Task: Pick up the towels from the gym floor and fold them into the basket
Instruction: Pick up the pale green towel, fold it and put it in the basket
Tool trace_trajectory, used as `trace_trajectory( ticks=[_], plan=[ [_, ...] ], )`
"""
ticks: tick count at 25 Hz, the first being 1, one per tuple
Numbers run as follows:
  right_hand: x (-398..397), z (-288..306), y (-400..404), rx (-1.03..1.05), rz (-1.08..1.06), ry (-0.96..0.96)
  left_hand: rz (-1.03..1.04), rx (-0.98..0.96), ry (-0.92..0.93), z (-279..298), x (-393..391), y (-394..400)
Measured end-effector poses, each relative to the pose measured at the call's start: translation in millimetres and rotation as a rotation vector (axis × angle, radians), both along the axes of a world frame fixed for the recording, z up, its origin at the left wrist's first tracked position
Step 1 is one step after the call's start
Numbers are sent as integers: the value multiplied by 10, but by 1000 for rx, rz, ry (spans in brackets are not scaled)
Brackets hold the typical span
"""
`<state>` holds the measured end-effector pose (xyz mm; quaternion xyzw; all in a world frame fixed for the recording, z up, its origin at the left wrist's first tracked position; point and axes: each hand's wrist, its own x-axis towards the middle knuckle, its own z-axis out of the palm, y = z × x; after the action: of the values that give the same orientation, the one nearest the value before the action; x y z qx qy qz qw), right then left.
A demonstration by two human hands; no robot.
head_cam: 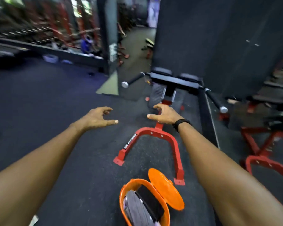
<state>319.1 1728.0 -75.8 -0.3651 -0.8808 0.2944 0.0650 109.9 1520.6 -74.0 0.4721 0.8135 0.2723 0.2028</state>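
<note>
An orange basket (pixel 123 194) stands on the dark gym floor at the bottom centre, its orange lid (pixel 166 190) flipped open to the right. Inside it lie a folded grey towel (pixel 136 207) and a folded black towel (pixel 151 201). My left hand (pixel 96 117) and my right hand (pixel 163 113) are stretched out in front of me above the floor, well beyond the basket. Both hang with loosely curled fingers and hold nothing. A black band sits on my right wrist. Pale cloth-like heaps (pixel 51 58) lie far off at the left, too blurred to identify.
A red-framed bench (pixel 175 144) with black pads stands straight ahead, its U-shaped foot just beyond the basket. Another red frame (pixel 260 144) is at the right. A dark pillar (pixel 219 38) rises behind; a mirror wall with racks lines the left back.
</note>
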Motion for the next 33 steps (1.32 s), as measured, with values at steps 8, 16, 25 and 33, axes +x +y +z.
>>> trace_trajectory(
  ticks=[8, 16, 25, 33],
  plan=[
    [-1361, 747, -1409, 75, 500, 90, 575, 107, 160, 744, -215, -2470],
    [-2300, 1108, -3625, 99, 961, 160, 1054, 73, 269, 1147, 237, -4781],
    [-2794, 747, -5481, 85, 1202, 91, 1278, -15, 212, 775, 533, -6428],
    [-3498, 424, -6407, 140, 1131, 36, 1213, -39, 133, 399, -343, -7373]
  ],
)
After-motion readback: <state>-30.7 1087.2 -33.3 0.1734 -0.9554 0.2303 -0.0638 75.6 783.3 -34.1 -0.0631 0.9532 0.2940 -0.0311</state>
